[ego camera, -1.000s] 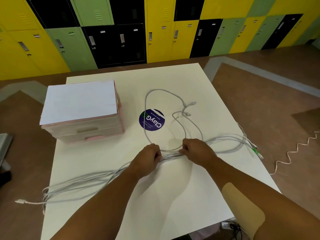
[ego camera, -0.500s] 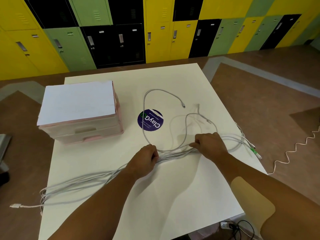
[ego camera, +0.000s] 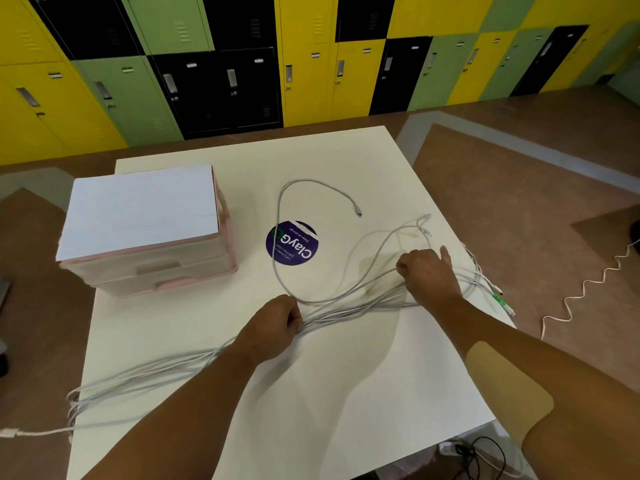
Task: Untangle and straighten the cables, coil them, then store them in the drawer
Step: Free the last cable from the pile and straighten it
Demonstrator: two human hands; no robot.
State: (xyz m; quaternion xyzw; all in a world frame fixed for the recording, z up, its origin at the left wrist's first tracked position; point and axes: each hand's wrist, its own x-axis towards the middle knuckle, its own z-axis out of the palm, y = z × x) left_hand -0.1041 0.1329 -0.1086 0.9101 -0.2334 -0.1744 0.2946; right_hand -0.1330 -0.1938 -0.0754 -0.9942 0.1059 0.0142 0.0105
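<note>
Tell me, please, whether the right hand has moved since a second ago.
Yes. The right hand has slid rightward along the cables, away from the round purple sticker, toward the right edge of the table.

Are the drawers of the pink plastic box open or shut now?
Shut. Both drawer fronts of the pink plastic drawer box sit flush with its frame; nothing is pulled out.

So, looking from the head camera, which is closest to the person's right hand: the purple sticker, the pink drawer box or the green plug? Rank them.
From the right hand:
1. green plug, just to its right, at the edge of the table.
2. purple sticker, to its left, mid-table.
3. pink drawer box, far left.
</note>
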